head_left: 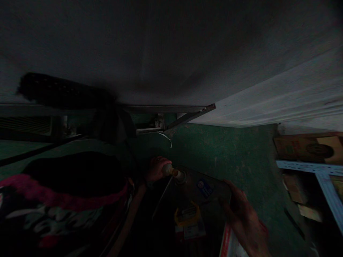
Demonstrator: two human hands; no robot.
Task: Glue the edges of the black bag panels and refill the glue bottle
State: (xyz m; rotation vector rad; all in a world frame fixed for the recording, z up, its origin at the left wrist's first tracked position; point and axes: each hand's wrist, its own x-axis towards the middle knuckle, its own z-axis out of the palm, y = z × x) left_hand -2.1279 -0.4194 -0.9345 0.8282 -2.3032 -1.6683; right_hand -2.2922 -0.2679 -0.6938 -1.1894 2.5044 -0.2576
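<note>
Left hand (158, 168) closed around small clear bottle (167, 170), tipped sideways, neck toward the round spout (180, 176) on the dark box (218, 186); contact unclear. My right hand (245, 217) curls at the box's right edge; too dark to tell if gripping.

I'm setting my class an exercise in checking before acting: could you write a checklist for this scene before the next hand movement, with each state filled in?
1. Left hand has hold of the small pale bottle-like piece: ok, fingers curl around it.
2. Bottle-like piece lined up with the pale cylinder: cannot tell, they are close but too dim.
3. Right hand firm against the dark work surface: cannot tell, it is at the edge but contact is unclear.
4. Blue label clear of both hands: ok.
5. Yellow-rimmed item clear of both hands: ok.
6. Lighting: not ok, very dark.
</note>
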